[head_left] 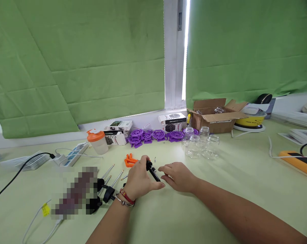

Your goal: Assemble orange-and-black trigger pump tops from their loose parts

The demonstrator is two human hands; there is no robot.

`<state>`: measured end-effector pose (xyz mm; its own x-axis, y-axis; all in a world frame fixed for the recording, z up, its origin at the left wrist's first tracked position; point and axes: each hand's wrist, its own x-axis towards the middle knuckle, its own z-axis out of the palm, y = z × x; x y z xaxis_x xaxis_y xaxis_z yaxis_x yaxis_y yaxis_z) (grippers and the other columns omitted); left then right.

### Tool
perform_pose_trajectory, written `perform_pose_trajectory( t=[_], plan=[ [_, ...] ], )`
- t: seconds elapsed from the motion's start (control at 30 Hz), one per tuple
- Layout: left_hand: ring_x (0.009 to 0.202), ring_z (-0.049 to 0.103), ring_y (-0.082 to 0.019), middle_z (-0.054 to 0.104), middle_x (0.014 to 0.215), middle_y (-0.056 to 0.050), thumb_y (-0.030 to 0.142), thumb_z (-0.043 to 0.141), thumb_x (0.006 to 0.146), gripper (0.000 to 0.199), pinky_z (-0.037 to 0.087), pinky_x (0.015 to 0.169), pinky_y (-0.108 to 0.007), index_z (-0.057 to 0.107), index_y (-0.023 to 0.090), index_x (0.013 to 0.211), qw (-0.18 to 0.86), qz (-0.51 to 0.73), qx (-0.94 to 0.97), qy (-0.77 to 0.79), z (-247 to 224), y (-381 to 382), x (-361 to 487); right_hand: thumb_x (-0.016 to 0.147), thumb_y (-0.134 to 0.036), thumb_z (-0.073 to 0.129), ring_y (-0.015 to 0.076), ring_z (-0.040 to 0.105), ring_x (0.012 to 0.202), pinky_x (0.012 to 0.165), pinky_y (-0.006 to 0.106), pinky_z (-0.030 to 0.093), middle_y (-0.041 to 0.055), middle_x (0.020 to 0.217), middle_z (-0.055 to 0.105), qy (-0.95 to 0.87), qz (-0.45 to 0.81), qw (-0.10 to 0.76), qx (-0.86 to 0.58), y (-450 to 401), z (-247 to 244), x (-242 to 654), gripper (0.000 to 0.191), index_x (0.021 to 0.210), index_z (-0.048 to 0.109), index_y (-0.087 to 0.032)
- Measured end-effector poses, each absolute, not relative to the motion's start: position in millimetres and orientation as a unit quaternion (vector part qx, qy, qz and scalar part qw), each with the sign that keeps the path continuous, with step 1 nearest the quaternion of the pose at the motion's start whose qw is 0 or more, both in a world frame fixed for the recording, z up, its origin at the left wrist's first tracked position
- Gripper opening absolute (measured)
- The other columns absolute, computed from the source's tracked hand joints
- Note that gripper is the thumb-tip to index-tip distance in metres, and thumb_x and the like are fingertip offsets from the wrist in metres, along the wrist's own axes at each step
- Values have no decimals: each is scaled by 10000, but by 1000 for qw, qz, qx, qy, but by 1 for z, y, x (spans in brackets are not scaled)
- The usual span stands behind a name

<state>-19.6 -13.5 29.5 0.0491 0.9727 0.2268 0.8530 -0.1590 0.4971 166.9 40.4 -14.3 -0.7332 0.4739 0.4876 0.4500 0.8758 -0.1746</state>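
Note:
My left hand (140, 179) is wrapped round a black part (153, 172) with small metal pieces on its side, its thumb at the lower end. Just right of that part is my right hand (177, 176), fingers bent and drawn together near the metal pieces; whether anything is pinched there is too small to tell. Behind my left hand lie orange plastic pieces (130, 160). A tiny metal piece (155, 159) rests on the table beyond the black part. Left of my left wrist are several metal rods with black ends (109, 194).
Purple plastic wheels (158, 135), small printed boxes (116, 138), an orange-lidded bottle (98, 142) and clear glass jars (193, 149) stand along the back. An open cardboard box (215, 120) is behind the jars. A power strip (76, 154) with cables lies left, an orange object (298, 162) far right.

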Motion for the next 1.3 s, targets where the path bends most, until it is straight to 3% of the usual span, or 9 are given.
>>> perform_pose_trajectory(
  t=[0.3,0.63,1.0,1.3],
  plan=[
    [804,579,-234,584,892,-22,589,729,432,791,404,647,-315,386,244,1056,104,258,713,644,29,-13,-20,850,-248,469,148,574,607,580,262,345,15,748,664,-931,29,256,-257,39,-11,168,347,1191,511,-201],
    [755,572,-213,577,865,-12,589,720,442,745,392,624,-302,406,239,1019,89,267,707,648,27,-12,-20,837,-234,459,148,572,593,555,256,314,22,729,664,-929,45,224,-291,33,-8,166,294,1109,566,-199],
    [750,571,-207,563,848,-6,607,707,440,736,386,614,-294,412,237,1003,85,264,707,651,23,-9,-22,842,-267,439,158,588,644,574,251,331,9,791,668,-927,95,179,-317,33,-8,165,405,1247,451,-243],
    [752,575,-210,577,843,-8,599,708,433,721,387,603,-293,425,234,987,77,265,705,654,22,-9,-21,840,-280,429,170,587,647,572,255,319,28,791,671,-919,112,162,-342,30,-2,164,393,1224,488,-225]
  ],
)
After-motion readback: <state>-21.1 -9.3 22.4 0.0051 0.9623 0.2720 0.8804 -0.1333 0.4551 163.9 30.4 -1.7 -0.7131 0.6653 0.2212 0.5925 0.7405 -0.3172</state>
